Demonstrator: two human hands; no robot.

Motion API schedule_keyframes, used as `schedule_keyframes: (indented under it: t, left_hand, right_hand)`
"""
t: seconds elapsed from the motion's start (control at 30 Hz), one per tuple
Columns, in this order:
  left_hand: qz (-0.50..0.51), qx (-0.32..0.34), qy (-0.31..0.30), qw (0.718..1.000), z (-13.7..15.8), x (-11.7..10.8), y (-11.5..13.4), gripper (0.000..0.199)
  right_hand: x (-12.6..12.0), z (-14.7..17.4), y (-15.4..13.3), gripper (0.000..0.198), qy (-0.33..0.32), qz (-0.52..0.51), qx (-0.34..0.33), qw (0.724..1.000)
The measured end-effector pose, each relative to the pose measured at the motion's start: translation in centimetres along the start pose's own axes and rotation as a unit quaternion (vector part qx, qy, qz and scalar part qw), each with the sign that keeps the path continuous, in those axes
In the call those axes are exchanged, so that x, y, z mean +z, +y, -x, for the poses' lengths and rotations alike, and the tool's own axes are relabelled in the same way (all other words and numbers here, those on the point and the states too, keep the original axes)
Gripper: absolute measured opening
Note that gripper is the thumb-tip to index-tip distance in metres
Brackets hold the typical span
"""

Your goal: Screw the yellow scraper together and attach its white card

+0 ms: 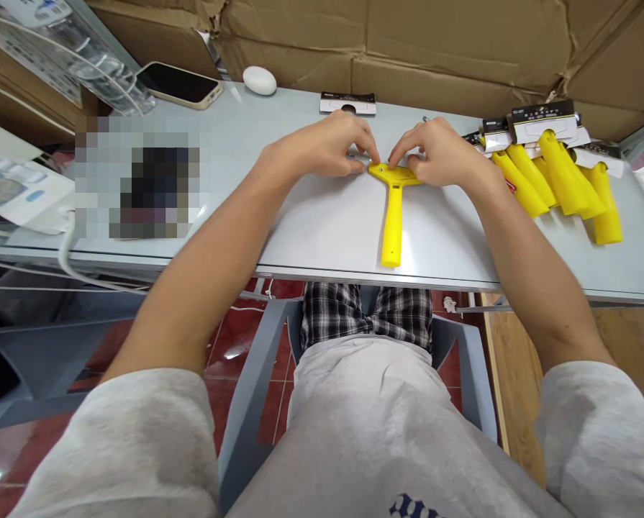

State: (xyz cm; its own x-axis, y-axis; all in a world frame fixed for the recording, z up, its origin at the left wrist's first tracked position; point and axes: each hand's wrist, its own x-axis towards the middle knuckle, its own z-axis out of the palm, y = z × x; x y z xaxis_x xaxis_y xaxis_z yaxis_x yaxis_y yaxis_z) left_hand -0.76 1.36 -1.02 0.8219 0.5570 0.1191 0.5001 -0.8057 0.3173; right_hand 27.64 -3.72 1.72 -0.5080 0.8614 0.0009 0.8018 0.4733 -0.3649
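Note:
A yellow T-shaped scraper (391, 223) lies on the tabletop, its handle towards me and its wide head at the far end. My left hand (343, 147) is at the left end of the head, with its fingers curled and the index fingertip against it. At the right end, my right hand (434, 155) grips the head between thumb and fingers. The head's far edge is partly hidden by my fingers. Just beyond my left hand lies a black-and-white header card (348, 103).
Several yellow scraper handles with black-and-white cards (564, 173) are piled at the right. Towards the left back are a phone (181, 85), a white rounded object (260, 80) and a clear bottle (106, 72). Cardboard boxes (408, 43) line the table's back. A pixelated patch covers something at left.

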Motion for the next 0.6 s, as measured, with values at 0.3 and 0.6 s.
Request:
schedule_keyframes:
  t: [0.3,0.6]
  left_hand:
    - [0.026,-0.016,0.015,0.999,0.3,-0.1,0.4,0.058]
    - [0.027,-0.031,-0.003,0.999,0.1,-0.1,0.2,0.072]
  right_hand:
    - [-0.1,0.2,-0.2,0.054,-0.001,0.007,0.013,1.000]
    - [-0.7,0.6,0.0,0.067,-0.027,-0.026,-0.005,0.999]
